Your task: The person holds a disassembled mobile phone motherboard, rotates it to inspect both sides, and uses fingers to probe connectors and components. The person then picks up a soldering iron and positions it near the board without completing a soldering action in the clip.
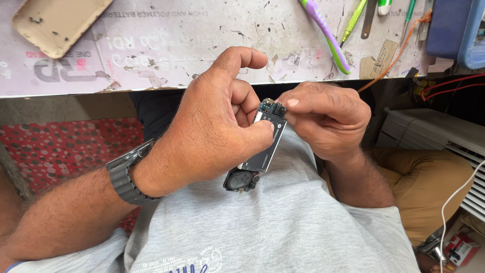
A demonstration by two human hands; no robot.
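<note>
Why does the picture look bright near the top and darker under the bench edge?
Head view: daylight falls evenly on the worktop, which looks washed out; the left hand and right hand are sharp, as is the small dark phone part they hold; the gap under the worktop sits in shadow.

Phone board assembly (262,149): glossy black face, smooth; small speaker module at its near end looks matt black plastic; far end shows bare metal parts with dull shine. Watch band (123,178) on left wrist: dark grey, brushed, metal-like links. Shirt (283,227): grey knit cloth, matt. Benchtop sheet (202,45): white, scuffed, stained, rough in patches. Phone back cover (58,23), far left: tan plastic, matt, scratched. Toothbrush (327,35): smooth purple and green plastic. Floor mat (65,146): red, spotted, soft-looking.
</note>
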